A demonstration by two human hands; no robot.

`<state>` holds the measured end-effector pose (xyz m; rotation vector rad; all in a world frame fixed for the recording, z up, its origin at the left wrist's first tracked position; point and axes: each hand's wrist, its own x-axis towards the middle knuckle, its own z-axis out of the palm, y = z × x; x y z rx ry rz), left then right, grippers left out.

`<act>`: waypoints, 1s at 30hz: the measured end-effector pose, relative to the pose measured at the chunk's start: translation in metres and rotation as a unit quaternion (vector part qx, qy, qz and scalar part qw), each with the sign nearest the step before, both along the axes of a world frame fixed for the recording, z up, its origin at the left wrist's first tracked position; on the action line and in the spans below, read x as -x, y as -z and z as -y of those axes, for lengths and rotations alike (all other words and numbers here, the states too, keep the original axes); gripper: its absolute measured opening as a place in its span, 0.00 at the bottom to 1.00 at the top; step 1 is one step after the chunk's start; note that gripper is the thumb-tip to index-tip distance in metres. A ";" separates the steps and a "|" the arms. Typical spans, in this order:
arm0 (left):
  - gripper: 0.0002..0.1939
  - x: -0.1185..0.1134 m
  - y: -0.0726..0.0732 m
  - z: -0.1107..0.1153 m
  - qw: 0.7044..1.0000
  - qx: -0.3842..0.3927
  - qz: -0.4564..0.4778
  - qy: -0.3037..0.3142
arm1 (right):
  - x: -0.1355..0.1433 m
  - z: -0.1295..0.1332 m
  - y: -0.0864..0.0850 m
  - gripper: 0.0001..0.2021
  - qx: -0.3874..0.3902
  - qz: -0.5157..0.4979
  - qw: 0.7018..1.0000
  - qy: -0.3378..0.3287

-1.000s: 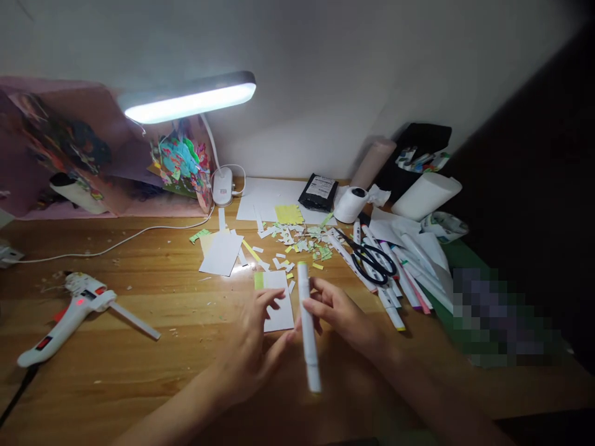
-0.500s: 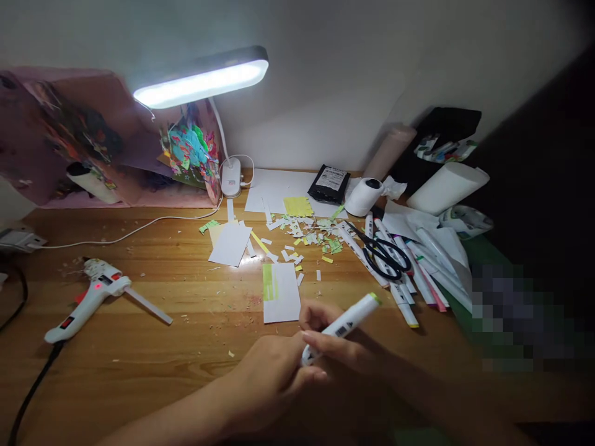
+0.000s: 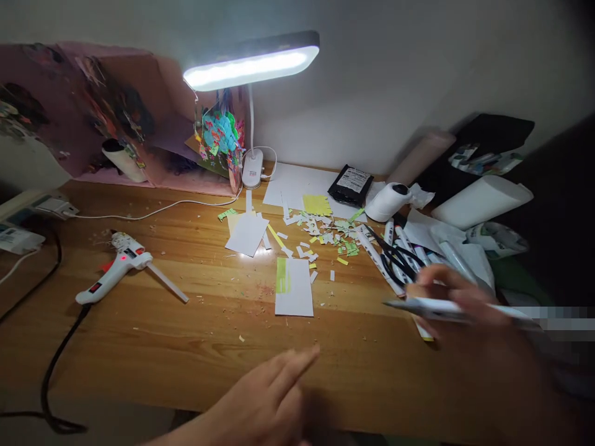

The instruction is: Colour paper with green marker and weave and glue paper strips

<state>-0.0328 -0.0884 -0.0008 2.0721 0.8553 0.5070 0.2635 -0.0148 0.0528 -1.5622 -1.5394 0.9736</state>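
My left hand is low in the middle, above the table's front part, with its index finger stretched out and nothing seen in it. On the right, my right hand, blurred, is closed round a white marker whose grey pointed end faces left. Just beyond that hand lie several other markers and black-handled scissors. A white card with light green strokes down its left side lies flat in front of my left hand.
Paper scraps and blank cards lie farther back. A glue gun with a red light and black cord rests on the left. Overhead hangs a lit lamp. Paper rolls and a black packet stand or lie behind.
My hands have parted. The right one has moved right with a marker, whose grey end now shows; the left one no longer touches it. The view has shifted, moving the scene partly rightward.
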 end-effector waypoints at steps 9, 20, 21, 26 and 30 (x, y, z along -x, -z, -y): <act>0.21 -0.034 0.004 -0.037 0.929 -0.317 -0.184 0.041 | 0.079 -0.030 0.035 0.12 0.012 -0.183 0.972 -0.145; 0.16 -0.009 -0.002 -0.050 0.932 -0.351 -0.066 0.056 | 0.097 -0.054 0.053 0.12 -0.132 0.081 0.960 -0.235; 0.15 -0.008 -0.002 -0.050 0.933 -0.352 -0.056 0.055 | 0.100 -0.056 0.051 0.11 -0.141 0.098 0.959 -0.225; 0.13 -0.010 -0.003 -0.049 0.926 -0.371 -0.055 0.034 | 0.098 -0.057 0.044 0.10 -0.106 0.120 0.972 -0.174; 0.15 -0.023 -0.008 -0.047 0.900 -0.428 -0.082 -0.013 | 0.084 -0.051 0.044 0.13 -0.003 0.055 0.992 -0.117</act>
